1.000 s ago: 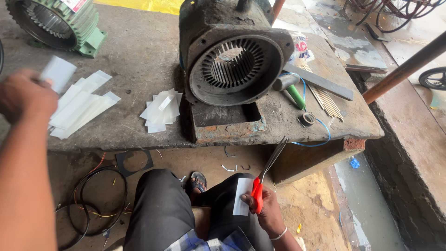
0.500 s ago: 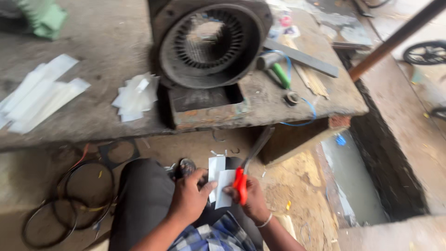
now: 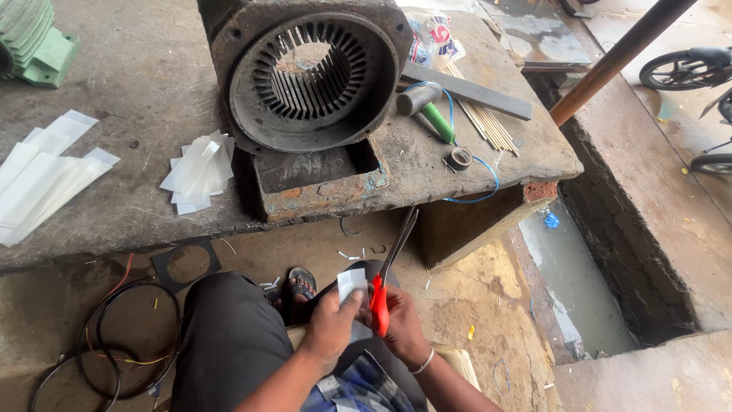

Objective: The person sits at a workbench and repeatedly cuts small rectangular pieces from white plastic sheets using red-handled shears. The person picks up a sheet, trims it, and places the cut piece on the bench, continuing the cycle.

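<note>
On the desk (image 3: 137, 91) the motor housing (image 3: 309, 76) stood between paper strips (image 3: 200, 169) at left and a hammer (image 3: 427, 111) at right.

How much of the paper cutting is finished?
Done: a small heap of short cut white paper pieces lies by the rusty round motor housing. In hand: the left hand pinches one white paper slip while the right hand grips red-handled scissors. Left: a pile of long white paper strips lies uncut, and the housing's slots look empty.
</note>
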The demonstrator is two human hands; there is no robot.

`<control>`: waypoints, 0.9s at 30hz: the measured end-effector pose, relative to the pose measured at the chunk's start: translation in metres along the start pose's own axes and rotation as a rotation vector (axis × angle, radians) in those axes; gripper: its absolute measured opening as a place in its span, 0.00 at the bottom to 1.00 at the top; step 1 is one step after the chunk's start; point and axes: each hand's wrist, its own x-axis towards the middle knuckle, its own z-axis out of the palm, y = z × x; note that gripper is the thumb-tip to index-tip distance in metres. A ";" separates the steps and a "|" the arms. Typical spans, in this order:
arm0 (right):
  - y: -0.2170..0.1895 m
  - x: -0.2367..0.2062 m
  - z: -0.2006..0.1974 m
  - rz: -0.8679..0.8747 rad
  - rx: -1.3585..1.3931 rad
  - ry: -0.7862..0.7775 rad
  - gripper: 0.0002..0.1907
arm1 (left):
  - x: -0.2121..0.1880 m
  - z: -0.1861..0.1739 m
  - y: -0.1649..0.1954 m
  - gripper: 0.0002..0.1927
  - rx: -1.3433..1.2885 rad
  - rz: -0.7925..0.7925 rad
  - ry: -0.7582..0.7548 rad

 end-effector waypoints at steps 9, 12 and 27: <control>-0.009 -0.001 0.002 0.050 0.049 0.016 0.21 | 0.019 0.004 0.059 0.18 -0.621 -0.001 0.246; -0.009 -0.002 0.002 0.036 0.146 -0.010 0.23 | 0.017 0.006 0.073 0.18 -0.657 0.013 0.205; 0.005 0.001 -0.007 -0.021 0.103 0.078 0.29 | 0.007 0.025 0.052 0.17 -0.667 -0.129 0.148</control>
